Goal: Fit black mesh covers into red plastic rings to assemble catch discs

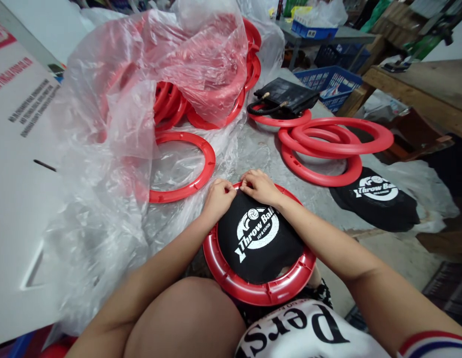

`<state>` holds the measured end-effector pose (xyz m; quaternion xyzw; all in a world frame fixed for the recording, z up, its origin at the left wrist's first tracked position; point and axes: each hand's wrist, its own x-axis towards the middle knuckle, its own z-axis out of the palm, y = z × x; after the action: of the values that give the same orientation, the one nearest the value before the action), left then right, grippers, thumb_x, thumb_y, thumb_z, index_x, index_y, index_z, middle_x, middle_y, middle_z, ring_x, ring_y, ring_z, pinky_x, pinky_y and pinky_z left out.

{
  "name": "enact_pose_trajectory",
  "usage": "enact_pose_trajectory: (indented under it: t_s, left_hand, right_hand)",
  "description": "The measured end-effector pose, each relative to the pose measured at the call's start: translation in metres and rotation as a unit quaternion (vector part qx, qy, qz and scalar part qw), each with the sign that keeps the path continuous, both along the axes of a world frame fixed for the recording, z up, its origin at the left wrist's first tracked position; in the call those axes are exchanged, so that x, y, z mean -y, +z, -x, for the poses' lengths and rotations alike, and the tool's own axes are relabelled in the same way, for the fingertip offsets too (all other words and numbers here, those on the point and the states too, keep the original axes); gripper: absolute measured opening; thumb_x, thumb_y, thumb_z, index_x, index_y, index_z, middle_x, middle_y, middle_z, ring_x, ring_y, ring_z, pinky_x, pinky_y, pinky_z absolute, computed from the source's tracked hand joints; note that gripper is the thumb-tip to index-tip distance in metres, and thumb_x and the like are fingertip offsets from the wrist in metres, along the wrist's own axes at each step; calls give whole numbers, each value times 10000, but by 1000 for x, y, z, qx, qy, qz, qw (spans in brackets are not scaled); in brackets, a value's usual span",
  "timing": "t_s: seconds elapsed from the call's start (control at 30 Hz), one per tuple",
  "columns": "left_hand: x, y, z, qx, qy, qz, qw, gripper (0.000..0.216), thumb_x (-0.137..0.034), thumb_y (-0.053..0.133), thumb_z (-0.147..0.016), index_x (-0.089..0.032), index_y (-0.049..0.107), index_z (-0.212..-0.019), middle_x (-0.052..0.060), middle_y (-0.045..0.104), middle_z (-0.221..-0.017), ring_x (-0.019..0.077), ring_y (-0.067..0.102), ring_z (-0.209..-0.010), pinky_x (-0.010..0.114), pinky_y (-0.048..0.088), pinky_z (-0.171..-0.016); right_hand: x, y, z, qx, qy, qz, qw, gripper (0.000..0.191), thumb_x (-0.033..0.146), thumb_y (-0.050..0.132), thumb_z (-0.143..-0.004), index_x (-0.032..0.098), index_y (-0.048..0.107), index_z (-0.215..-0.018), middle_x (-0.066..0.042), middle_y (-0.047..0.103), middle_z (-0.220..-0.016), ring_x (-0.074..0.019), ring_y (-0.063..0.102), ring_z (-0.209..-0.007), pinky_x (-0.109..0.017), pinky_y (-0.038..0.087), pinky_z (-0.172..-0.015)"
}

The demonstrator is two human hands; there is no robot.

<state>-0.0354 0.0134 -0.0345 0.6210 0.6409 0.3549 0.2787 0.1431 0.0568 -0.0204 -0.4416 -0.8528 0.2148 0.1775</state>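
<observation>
A red plastic ring [266, 293] rests on my lap, tilted against the table edge. Inside it lies a round black fabric panel [249, 263] with a white "Throw Ball" print; a gap shows between cloth and ring at the lower right. Both hands meet at the far rim. My left hand [219, 198] is closed, thumb and fingers pinching the cloth edge by the rim. Beside it my right hand [259, 186] is also closed, its bent fingers pressed on the same edge. The fingertips partly hide the exact spot they grip.
Plastic bags [201, 59] of red rings fill the back left, with a loose ring [210, 161] before them. Stacked rings [343, 146], a black handbag [286, 95] and black printed panels [383, 204] lie right. A white carton [22, 189] stands left; blue crates [328, 79] sit behind.
</observation>
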Motion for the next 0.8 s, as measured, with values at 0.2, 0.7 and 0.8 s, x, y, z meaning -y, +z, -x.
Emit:
enact_pose_trajectory:
  t_s: [0.2,0.7,0.8]
  left_hand:
    - [-1,1,-1,-52,0,17,999,88,-162,575,-787,-185,627,-720,52,652,-904,211,631,-932,362,490,-926]
    - [-10,-1,1,-71,-21,35,997,100,-163,594,-748,-193,604,-654,34,628,-837,204,610,-898,343,485,-878]
    - [-8,-3,5,-32,-27,18,999,95,-193,582,-768,-191,639,-691,42,655,-853,207,623,-896,353,494,-889]
  right_hand:
    - [0,0,1,0,-6,3,1000,117,254,620,-916,204,637,-813,-65,686,-1142,-249,556,-1064,-390,401,-953]
    - [-14,-10,-2,-49,10,54,997,112,216,683,-827,184,654,-723,-56,697,-1094,-209,600,-1031,-382,389,-1013]
    - [-17,-7,-2,-39,32,61,997,116,204,660,-842,181,652,-729,-52,696,-1053,-205,601,-1051,-378,378,-1036]
